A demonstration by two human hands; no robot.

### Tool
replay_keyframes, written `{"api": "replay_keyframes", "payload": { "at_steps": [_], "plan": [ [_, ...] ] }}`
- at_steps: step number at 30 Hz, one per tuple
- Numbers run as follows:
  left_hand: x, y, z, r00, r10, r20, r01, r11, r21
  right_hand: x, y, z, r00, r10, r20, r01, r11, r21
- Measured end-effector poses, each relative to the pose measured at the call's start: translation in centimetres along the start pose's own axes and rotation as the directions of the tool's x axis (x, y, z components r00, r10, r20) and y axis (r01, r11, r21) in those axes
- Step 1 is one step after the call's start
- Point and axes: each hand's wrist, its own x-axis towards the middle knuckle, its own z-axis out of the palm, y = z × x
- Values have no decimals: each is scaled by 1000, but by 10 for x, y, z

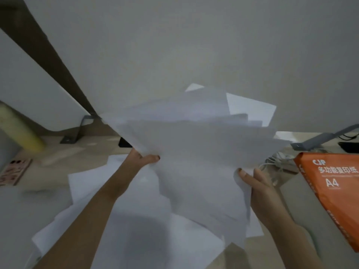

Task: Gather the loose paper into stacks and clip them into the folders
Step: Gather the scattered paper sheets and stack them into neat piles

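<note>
1. Left hand (144,159): bare; the thumbnail (158,157) is painted in a dark polish.
2. Right hand (258,183): bare; a dark-painted nail (240,169) is likewise seen on the thumb.
3. Left forearm (101,200): shown uncovered down to the lower frame edge.
4. Right forearm (291,233): shown uncovered, partly blurred.

Both bare forearms are stretched forward. The left hand (144,159) and right hand (257,184) are curled on opposite edges of a paper sheaf (194,148), with thumbs laid on top.

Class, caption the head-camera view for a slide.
Left hand and right hand hold an untidy bundle of white paper sheets beside an orange paper pack.
</note>
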Motion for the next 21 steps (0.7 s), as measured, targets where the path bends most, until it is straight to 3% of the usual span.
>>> {"api": "replay_keyframes", "payload": {
  "at_steps": [5,10,13,17,21],
  "plan": [
    [-18,-17,-5,987,-158,-32,159,987,23,2,9,7,999,54,-7,-54,997,-49],
    [-15,-31,7,976,-171,-132,172,985,-3,8,25,10,990,78,-118,-96,983,-155],
    [-19,-37,13,980,-161,-122,157,987,-36,11,36,14,983,95,-158,-128,968,-214],
    [-27,-43,8,969,-225,-98,214,970,-113,8,46,23,979,175,-103,-195,953,-231],
    [-33,-41,-4,963,-194,-188,163,972,-166,11,42,27,989,143,-47,-151,958,-243]
  ]
}}
